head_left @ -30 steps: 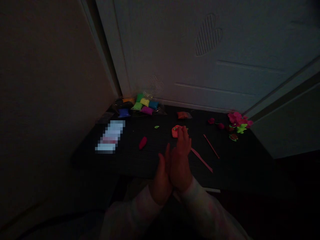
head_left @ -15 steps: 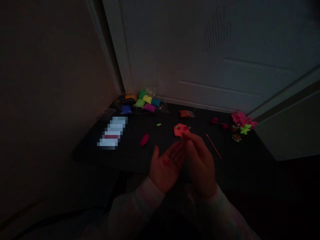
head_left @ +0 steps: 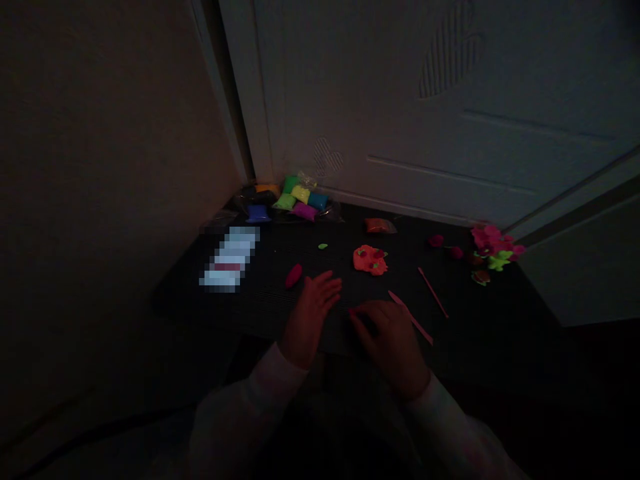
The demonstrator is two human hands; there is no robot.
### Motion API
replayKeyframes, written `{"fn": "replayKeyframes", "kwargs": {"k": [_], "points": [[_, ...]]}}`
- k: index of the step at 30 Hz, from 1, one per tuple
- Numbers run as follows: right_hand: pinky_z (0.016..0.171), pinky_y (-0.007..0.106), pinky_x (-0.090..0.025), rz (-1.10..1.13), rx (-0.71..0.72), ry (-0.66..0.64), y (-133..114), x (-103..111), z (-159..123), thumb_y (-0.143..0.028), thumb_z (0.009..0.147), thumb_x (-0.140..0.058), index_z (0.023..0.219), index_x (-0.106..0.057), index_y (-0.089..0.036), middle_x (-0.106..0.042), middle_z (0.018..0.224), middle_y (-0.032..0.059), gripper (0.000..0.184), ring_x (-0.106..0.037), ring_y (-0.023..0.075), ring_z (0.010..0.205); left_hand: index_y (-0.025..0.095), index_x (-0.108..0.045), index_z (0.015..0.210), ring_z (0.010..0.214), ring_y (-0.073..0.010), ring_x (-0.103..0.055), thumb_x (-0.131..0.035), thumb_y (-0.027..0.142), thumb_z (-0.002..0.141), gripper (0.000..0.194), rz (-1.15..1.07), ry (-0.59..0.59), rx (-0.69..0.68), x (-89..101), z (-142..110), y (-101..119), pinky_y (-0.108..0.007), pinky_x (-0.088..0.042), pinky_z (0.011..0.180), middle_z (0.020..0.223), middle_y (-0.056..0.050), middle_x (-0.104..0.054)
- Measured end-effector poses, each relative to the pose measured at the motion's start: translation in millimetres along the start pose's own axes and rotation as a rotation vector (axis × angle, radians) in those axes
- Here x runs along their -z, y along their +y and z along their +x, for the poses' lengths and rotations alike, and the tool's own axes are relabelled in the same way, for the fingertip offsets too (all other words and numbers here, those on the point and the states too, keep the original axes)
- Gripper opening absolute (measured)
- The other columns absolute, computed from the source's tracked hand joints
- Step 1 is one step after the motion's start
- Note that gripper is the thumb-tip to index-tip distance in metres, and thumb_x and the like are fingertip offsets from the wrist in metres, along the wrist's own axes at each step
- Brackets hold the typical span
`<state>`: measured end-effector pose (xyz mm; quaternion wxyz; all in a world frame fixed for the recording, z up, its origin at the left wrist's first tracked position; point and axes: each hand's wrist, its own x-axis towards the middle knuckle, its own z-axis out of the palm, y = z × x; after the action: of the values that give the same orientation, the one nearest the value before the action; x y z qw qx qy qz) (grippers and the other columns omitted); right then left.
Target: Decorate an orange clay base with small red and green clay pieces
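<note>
My left hand (head_left: 309, 317) is raised at the front of the dark table, palm turned inward, fingers stretched out and nothing seen in it. My right hand (head_left: 393, 343) is closed in a pinch on a small red clay piece (head_left: 352, 311), just right of the left hand. Beyond the hands lies a flat orange clay shape (head_left: 363, 265) with small red and green bits on it. A red clay lump (head_left: 293, 275) rests behind the left hand, and a bit of green clay (head_left: 323, 247) farther back. Beside my right hand is a pink modelling knife (head_left: 417, 323).
Several packets of coloured clay (head_left: 300, 197) are piled at the back left, with an orange packet (head_left: 379, 226) apart from them. A blurred white rectangle (head_left: 231, 260) lies at the left. Pink flowers (head_left: 493, 240) and a thin pink stick (head_left: 433, 292) are at the right.
The red piece has gone from my left palm into my right fingertips. My hands have moved apart and the left has turned sideways. The pink knife now shows beside the right hand.
</note>
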<state>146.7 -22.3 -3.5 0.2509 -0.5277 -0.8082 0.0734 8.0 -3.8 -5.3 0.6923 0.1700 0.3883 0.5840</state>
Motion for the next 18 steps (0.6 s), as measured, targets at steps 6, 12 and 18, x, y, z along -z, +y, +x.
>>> {"fn": "replayKeyframes", "kwargs": {"k": [6, 12, 18], "points": [[0.080, 0.043, -0.041, -0.083, 0.078, -0.075, 10, -9, -18, -0.022, 0.081, -0.052, 0.104, -0.058, -0.015, -0.063, 0.103, 0.0101, 0.025, -0.053, 0.0254, 0.097, 0.018, -0.065, 0.086, 0.085, -0.0171, -0.057, -0.057, 0.037, 0.075, 0.023, 0.260, 0.123, -0.286, 35.1, 6, 15, -0.029, -0.042, 0.079, 0.093, -0.004, -0.063], [0.081, 0.039, -0.045, -0.031, 0.162, -0.127, 14, -6, -26, -0.022, 0.083, -0.048, 0.111, -0.054, -0.016, -0.063, 0.102, 0.0081, 0.029, -0.056, 0.0205, 0.094, 0.017, -0.066, 0.085, 0.079, -0.0184, -0.058, -0.053, 0.040, 0.077, 0.027, 0.452, 0.142, -0.341, 40.6, 1, 15, -0.032, -0.044, 0.075, 0.092, -0.006, -0.064], [0.070, 0.028, -0.050, -0.007, 0.060, -0.100, 15, -13, -6, -0.023, 0.085, -0.046, 0.088, -0.059, -0.016, -0.064, 0.082, 0.0052, 0.015, -0.058, 0.0149, 0.078, 0.017, -0.065, 0.085, 0.078, -0.0168, -0.058, -0.049, 0.039, 0.080, 0.027, 0.548, 0.132, -0.339, 44.5, 1, 14, -0.030, -0.045, 0.072, 0.092, -0.005, -0.063]]}}
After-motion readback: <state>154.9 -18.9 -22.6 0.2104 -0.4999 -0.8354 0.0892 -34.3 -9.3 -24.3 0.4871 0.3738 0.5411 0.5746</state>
